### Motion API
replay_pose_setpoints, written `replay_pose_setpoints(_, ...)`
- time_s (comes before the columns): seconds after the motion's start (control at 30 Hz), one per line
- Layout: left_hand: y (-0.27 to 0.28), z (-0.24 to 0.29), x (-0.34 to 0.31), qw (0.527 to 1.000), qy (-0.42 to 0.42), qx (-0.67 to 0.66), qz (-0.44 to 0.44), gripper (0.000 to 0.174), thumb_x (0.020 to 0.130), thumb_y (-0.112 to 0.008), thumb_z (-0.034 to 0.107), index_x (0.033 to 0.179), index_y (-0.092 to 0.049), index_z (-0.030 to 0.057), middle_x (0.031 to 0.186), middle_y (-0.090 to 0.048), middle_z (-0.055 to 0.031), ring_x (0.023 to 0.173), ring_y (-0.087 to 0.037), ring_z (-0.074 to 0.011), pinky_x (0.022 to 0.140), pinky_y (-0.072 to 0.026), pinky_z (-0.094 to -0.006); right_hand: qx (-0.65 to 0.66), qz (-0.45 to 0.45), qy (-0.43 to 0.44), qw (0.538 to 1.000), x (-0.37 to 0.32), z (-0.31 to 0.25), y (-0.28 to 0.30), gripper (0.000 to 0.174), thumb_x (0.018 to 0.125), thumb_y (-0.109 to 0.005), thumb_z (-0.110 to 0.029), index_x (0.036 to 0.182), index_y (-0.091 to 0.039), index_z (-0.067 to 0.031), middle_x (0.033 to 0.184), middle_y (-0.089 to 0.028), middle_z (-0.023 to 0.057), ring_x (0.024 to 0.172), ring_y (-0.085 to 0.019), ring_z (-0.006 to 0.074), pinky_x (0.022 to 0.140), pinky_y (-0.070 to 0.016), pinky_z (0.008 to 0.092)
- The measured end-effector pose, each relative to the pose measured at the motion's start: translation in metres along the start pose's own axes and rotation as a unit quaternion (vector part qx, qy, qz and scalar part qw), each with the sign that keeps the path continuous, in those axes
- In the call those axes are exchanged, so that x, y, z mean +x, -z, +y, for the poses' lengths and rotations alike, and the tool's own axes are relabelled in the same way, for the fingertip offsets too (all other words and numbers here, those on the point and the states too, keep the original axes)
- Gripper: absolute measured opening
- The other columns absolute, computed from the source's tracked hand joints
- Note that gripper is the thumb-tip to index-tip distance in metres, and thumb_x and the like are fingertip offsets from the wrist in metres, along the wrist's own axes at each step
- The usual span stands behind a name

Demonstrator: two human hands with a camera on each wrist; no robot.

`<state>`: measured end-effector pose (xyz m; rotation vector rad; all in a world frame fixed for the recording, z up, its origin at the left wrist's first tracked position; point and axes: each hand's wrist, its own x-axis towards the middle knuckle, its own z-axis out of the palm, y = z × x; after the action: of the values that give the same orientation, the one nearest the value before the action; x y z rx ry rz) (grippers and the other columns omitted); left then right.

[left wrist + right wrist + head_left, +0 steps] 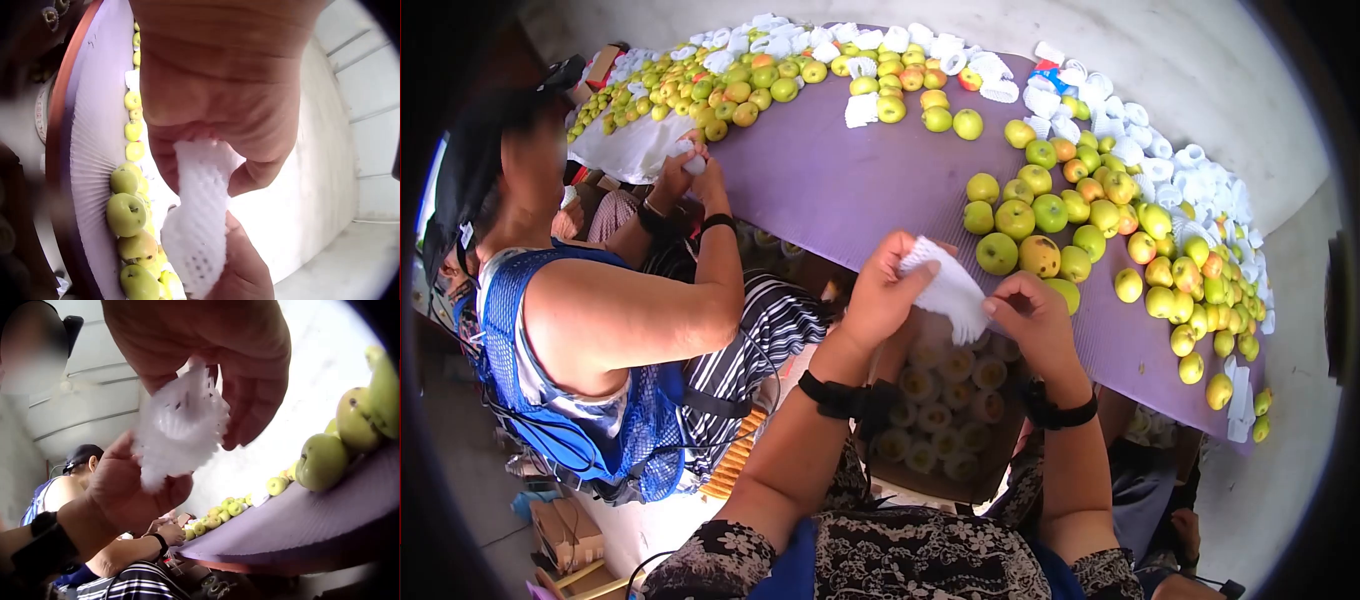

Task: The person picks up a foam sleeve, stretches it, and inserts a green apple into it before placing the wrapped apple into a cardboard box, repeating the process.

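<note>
A white foam fruit net (950,295) hangs stretched between both hands, above the table's near edge in the head view. My left hand (887,292) grips its upper left part between thumb and fingers. At the lower right end, my right hand (1040,318) pinches the net's edge. The right wrist view shows the net's mouth (177,428) spread somewhat, with no apple visible inside. Past my right hand, yellow-green apples (1015,218) lie grouped on the purple table cover (850,170).
Below my hands stands a box of netted apples (945,400). Loose foam nets (1190,185) pile along the table's back edge by the wall. To my left sits a person in a blue mesh vest (625,400), holding something white. More apples (730,95) spread across the far left.
</note>
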<state>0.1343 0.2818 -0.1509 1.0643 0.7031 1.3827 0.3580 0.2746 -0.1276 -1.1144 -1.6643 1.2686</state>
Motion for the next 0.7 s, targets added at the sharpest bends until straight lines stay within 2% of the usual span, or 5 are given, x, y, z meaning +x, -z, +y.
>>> replay_pose_setpoints(0.3, -0.013, -0.01, 0.0, 1.0, -0.021, -0.021, -0.008, 0.033, 0.09, -0.064, -0.001, 0.115, -0.044, 0.0066, 0.107, -0.063, -0.0082, 0.1, -0.061, -0.0138, 0.088, -0.0497, -0.0282, 0.312, -0.079, -0.076, 0.944, -0.003, 0.002, -0.031, 0.06, 0.089, -0.066, -0.011, 0.141, -0.038, -0.0029, 0.131, -0.052, 0.0087, 0.117, -0.056, 0.0201, 0.094, -0.0483, 0.0322)
replay_pose_setpoints(0.33, -0.017, -0.008, -0.001, 0.999, -0.02, -0.026, -0.021, 0.036, 0.089, -0.065, -0.002, 0.117, -0.044, 0.0066, 0.108, -0.063, -0.0082, 0.102, -0.06, -0.0136, 0.089, -0.0489, -0.0278, 0.402, -0.01, -0.11, 0.909, -0.004, -0.006, -0.029, 0.052, 0.09, -0.062, -0.007, 0.137, -0.042, -0.0009, 0.13, -0.055, 0.0091, 0.115, -0.057, 0.0192, 0.096, -0.0475, 0.0318)
replay_pose_setpoints(0.43, -0.019, -0.003, -0.004, 0.997, 0.014, -0.028, -0.071, 0.047, 0.085, -0.065, -0.006, 0.125, -0.045, 0.006, 0.113, -0.063, -0.0095, 0.107, -0.059, -0.0145, 0.092, -0.0465, -0.0288, 0.416, 0.096, 0.043, 0.903, 0.002, 0.001, -0.016, 0.046, 0.09, -0.058, -0.001, 0.134, -0.046, -0.0011, 0.126, -0.059, 0.0092, 0.114, -0.058, 0.0177, 0.096, -0.0484, 0.0315)
replay_pose_setpoints(0.63, -0.01, 0.021, -0.006, 0.958, 0.194, -0.059, -0.201, 0.059, 0.083, -0.071, 0.012, 0.136, -0.048, 0.0035, 0.123, -0.061, -0.0105, 0.114, -0.057, -0.0188, 0.1, -0.0416, -0.0326, 0.047, 0.109, 0.032, 0.992, -0.008, 0.001, -0.003, 0.052, 0.084, -0.067, 0.004, 0.132, -0.05, -0.0015, 0.11, -0.067, 0.0062, 0.093, -0.061, 0.0088, 0.08, -0.0474, 0.0223)
replay_pose_setpoints(0.7, -0.005, 0.012, -0.01, 0.95, 0.203, 0.068, -0.226, 0.045, 0.09, -0.066, 0.015, 0.132, -0.053, 0.0026, 0.122, -0.062, -0.0088, 0.112, -0.058, -0.017, 0.099, -0.0427, -0.0315, 0.025, 0.085, 0.032, 0.996, -0.012, -0.007, -0.007, 0.055, 0.082, -0.069, 0.004, 0.132, -0.05, -0.0018, 0.108, -0.067, 0.0056, 0.09, -0.06, 0.0082, 0.078, -0.0472, 0.0218)
